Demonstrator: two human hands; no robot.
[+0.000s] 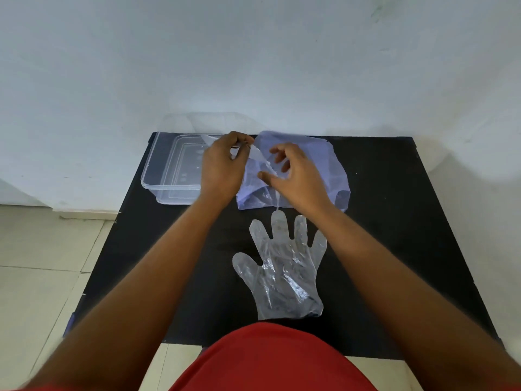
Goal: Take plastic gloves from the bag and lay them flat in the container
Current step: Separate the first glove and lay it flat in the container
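Plastic gloves are in two places: one glove (283, 270) lies flat, fingers spread, on the black table (394, 221) near the person, and a thin clear film (258, 153), probably a second glove, is stretched between the hands above the bluish bag (335, 170). The left hand (222, 167) has its fingers pinched together on one end of that film; the right hand (293, 179) holds the other end between thumb and forefinger, the remaining fingers loosely spread. The clear container (158, 176) sits just left of the bag and looks empty. From here the film could cling to itself or the bag and come out crumpled, or tear if both hands pull hard apart, so it would not lie flat
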